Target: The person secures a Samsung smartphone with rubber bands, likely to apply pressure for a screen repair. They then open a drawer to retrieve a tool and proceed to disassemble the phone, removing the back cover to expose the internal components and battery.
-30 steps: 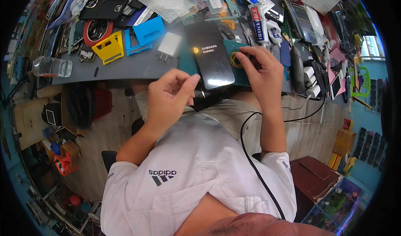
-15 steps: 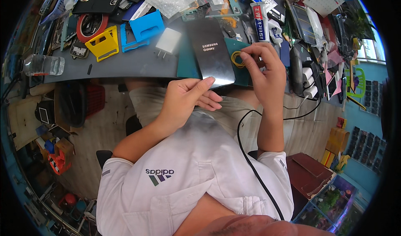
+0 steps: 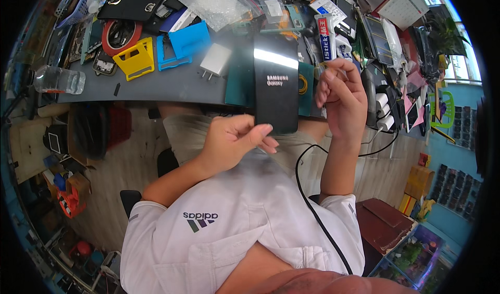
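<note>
So the dark phone (image 3: pixel 276 99) is in the left hand (image 3: pixel 232 140) — thumb over the face at the lower left corner, fingers tucked behind, pinched narrow on it. Its long axis runs pretty much straight away from the body, near end sticking out past the front edge of the table (image 3: pixel 172 86). The right hand (image 3: pixel 344 93) sits just off the long right side, not touching, thumb and index drawn close (can't tell if there's something thin between them). Left's clearly nearer — and a yellow coil (image 3: pixel 304 85) peeks out between phone and right hand.
</note>
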### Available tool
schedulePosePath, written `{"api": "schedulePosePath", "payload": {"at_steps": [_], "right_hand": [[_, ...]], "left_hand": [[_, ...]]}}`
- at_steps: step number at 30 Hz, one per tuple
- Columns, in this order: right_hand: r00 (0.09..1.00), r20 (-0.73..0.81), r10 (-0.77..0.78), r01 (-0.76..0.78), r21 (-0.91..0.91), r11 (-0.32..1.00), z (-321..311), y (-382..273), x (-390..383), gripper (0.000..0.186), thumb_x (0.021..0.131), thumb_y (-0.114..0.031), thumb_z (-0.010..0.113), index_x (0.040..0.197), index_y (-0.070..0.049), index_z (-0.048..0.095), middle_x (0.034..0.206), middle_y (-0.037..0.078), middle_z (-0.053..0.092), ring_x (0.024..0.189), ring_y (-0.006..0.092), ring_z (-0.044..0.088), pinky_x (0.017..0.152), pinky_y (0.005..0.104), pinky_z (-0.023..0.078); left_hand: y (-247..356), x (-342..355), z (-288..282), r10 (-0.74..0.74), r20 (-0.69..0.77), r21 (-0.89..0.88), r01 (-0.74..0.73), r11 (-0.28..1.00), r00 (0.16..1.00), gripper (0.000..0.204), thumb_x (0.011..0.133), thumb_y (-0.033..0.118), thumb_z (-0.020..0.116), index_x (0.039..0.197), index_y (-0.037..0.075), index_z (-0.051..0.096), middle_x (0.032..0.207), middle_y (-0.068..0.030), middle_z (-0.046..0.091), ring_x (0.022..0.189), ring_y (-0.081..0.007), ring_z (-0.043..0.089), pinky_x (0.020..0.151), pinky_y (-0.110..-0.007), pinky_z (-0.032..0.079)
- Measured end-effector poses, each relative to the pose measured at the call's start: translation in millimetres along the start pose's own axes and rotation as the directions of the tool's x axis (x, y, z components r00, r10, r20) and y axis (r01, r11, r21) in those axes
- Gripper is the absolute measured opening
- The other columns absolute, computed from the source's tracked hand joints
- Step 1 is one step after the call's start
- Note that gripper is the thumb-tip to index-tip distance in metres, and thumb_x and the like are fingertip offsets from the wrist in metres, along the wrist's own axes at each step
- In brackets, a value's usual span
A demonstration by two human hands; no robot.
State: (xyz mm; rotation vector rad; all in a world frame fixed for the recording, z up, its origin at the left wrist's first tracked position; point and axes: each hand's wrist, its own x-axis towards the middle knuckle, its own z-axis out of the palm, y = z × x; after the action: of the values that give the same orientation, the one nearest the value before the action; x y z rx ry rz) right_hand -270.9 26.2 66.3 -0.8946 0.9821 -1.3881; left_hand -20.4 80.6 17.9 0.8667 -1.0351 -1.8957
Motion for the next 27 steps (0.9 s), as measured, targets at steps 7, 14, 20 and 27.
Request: {"api": "schedulePosePath", "payload": {"at_steps": [7, 14, 20, 27], "right_hand": [[0.992, 0.009, -0.124, 0.123, -0.22, 0.968, 15.0, -1.3, -6.8, 0.018, 0.097, -0.005, 0.077, 0.113, 0.003, 0.073, 0.096, 0.002, 0.071, 0.086, 0.0072, 0.064, 0.074, 0.0211, 0.048], [0.963, 0.117, -0.243, 0.265, -0.237, 0.935, 38.4, -5.8, -29.0, 0.016, 0.094, 0.004, 0.078, 0.108, 0.006, 0.073, 0.105, 0.007, 0.071, 0.085, 0.0087, 0.065, 0.073, 0.0227, 0.051], [0.918, 0.281, -0.279, 0.385, -0.477, 0.79, 55.5, -14.2, -47.6, 0.01, 0.095, 0.006, 0.075, 0.105, 0.008, 0.073, 0.106, 0.015, 0.072, 0.085, 0.0146, 0.07, 0.068, 0.0258, 0.059], [0.925, 0.165, -0.343, 0.36, -0.675, 0.645, 35.0, -24.1, -48.3, 0.036, 0.105, -0.001, 0.066, 0.138, 0.003, 0.053, 0.094, 0.014, 0.075, 0.079, 0.0162, 0.072, 0.074, 0.0268, 0.058]], "left_hand": [[2.2, 6.5, -21.5, 0.36, 0.291, 0.506, -0.461, 0.729, 0.887, 0.018, 0.098, 0.012, 0.076, 0.095, -0.006, 0.075, 0.081, -0.0094, 0.079, 0.077, -0.0152, 0.078, 0.071, -0.027, 0.062], [23.5, 8.6, -23.1, 0.15, 0.262, 0.11, -0.184, 0.977, 0.953, 0.074, 0.09, 0.034, 0.084, 0.144, -0.007, 0.056, 0.152, -0.0129, 0.059, 0.123, -0.0226, 0.066, 0.106, -0.038, 0.053], [44.7, 21.5, -4.8, 0.088, 0.276, 0.008, -0.094, 0.996, 0.957, 0.049, 0.108, 0.02, 0.061, 0.148, -0.007, 0.052, 0.155, -0.0206, 0.055, 0.126, -0.0271, 0.067, 0.106, -0.042, 0.056], [42.4, 14.6, -6.1, 0.055, 0.275, -0.101, -0.028, 0.994, 0.96, 0.044, 0.109, 0.014, 0.06, 0.148, -0.005, 0.055, 0.123, -0.0161, 0.077, 0.112, -0.0187, 0.073, 0.1, -0.033, 0.057]]}}
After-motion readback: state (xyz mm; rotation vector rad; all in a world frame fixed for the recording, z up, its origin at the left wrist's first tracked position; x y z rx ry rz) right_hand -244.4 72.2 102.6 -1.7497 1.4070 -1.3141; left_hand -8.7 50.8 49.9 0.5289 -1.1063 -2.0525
